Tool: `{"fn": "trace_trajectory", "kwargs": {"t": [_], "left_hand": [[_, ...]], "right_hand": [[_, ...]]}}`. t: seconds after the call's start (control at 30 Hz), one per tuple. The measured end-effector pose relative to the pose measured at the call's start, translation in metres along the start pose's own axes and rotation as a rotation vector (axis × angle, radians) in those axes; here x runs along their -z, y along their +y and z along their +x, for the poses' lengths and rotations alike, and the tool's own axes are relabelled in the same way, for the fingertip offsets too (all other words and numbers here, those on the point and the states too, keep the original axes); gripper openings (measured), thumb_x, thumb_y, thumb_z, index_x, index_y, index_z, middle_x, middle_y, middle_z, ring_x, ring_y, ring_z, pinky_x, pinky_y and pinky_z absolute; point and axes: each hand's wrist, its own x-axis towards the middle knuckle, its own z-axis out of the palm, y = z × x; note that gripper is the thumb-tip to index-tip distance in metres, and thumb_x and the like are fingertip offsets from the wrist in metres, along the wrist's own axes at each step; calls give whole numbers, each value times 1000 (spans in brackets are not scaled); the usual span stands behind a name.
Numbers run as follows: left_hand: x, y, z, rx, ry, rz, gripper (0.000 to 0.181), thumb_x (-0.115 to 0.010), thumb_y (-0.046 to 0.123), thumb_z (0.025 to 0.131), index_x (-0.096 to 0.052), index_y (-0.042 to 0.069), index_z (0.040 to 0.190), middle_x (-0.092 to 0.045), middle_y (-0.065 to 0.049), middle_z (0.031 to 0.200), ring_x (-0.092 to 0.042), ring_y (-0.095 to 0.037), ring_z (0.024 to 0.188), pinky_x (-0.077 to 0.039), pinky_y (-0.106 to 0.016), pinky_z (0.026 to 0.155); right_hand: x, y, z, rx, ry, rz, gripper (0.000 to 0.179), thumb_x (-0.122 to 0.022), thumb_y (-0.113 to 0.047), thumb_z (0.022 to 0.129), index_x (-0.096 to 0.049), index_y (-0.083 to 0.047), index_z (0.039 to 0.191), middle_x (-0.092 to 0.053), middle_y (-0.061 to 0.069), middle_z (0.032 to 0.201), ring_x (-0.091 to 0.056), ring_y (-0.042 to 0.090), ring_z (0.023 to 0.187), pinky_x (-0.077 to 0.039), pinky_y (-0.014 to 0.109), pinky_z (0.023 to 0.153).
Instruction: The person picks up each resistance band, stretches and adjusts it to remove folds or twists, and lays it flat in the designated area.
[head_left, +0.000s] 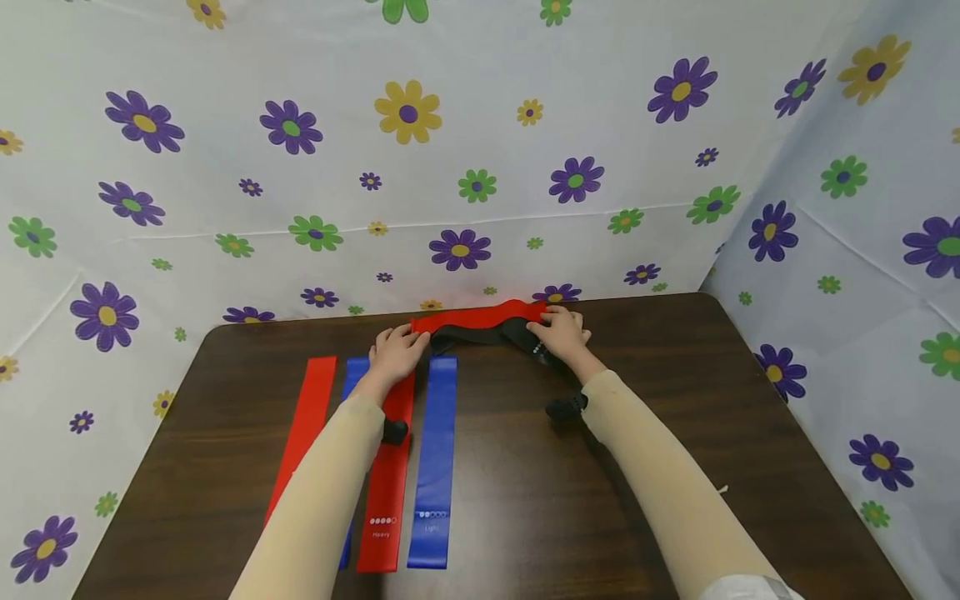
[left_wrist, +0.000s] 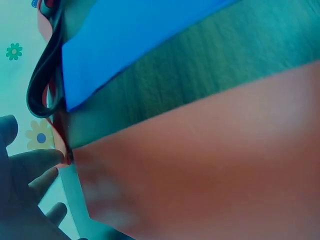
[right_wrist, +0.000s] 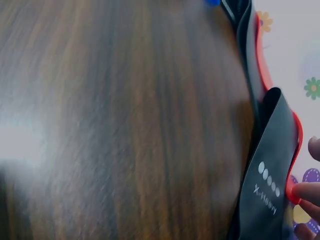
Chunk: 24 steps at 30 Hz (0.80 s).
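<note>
At the back of the table, a red resistance band [head_left: 480, 317] stretches sideways between both hands. My left hand [head_left: 395, 352] pinches its left end, and my right hand [head_left: 564, 335] pinches the right end. In front of this band lies a rumpled black band [right_wrist: 267, 185] marked "X-Heavy", looped and folded over. The right wrist view shows the right fingertips on the red edge just behind the black band. Below the left hand, a flat red band [head_left: 381, 500] labelled "Heavy" lies beside a blue band [head_left: 435, 450] labelled "Light".
Another red band [head_left: 318, 383] and a blue band [head_left: 356, 368], partly hidden by the left arm, lie further left on the brown wooden table [head_left: 517, 483]. A flower-printed white cloth [head_left: 510, 142] hangs directly behind the table's back edge.
</note>
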Motion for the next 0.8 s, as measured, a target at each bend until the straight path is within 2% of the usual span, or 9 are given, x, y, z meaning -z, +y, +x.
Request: {"fn": "trace_trajectory", "kwargs": {"t": [0.17,0.3,0.4,0.5,0.57,0.73,0.8], "left_hand": [[6,12,-5,-26,41,-84,63,-34,46,103,-41,-1,144,-23,-10,156,-12,-38,138,-11,-58,109],[13,18,-8,-54,89,-138,67,-36,47,103,-37,-5,145,-22,-11,156,-15,-38,136,-17,-57,108],[22,21,-11,-95,120,-164,68,-36,46,103,-35,-7,145,-21,-14,155,-17,-38,137,-21,-54,110],[32,23,-14,-144,140,-193,68,-37,43,104,-32,-10,145,-21,-18,155,-21,-39,139,-22,-51,112],[38,25,-17,-165,156,-221,67,-38,42,104,-32,-11,145,-21,-18,154,-24,-38,139,-22,-49,113],[48,31,-24,-211,219,-319,61,-41,36,104,-37,-10,143,-27,-19,152,-32,-37,137,-25,-48,112],[51,32,-29,-234,244,-358,57,-42,33,104,-40,-11,141,-28,-19,151,-31,-37,137,-25,-48,112]], "right_hand": [[8,-9,-3,48,38,139,51,-56,-30,97,-53,6,133,-46,18,143,-43,36,128,-16,61,109],[17,-16,-6,104,62,189,49,-55,-25,99,-53,12,131,-44,20,143,-40,36,132,-28,49,111],[24,-21,-9,119,77,202,48,-54,-26,99,-54,12,129,-43,19,144,-36,35,135,-29,47,111],[31,-26,-15,124,81,235,49,-53,-28,100,-55,10,130,-43,17,144,-38,34,133,-31,47,109],[35,-28,-20,124,69,281,48,-52,-29,100,-55,9,131,-42,17,144,-44,34,127,-38,47,104],[44,-32,-32,107,33,451,47,-52,-29,101,-53,5,134,-45,17,139,-56,35,112,-51,43,90],[48,-32,-37,100,27,529,47,-51,-28,101,-51,5,135,-46,17,139,-56,34,113,-51,40,90]]}}
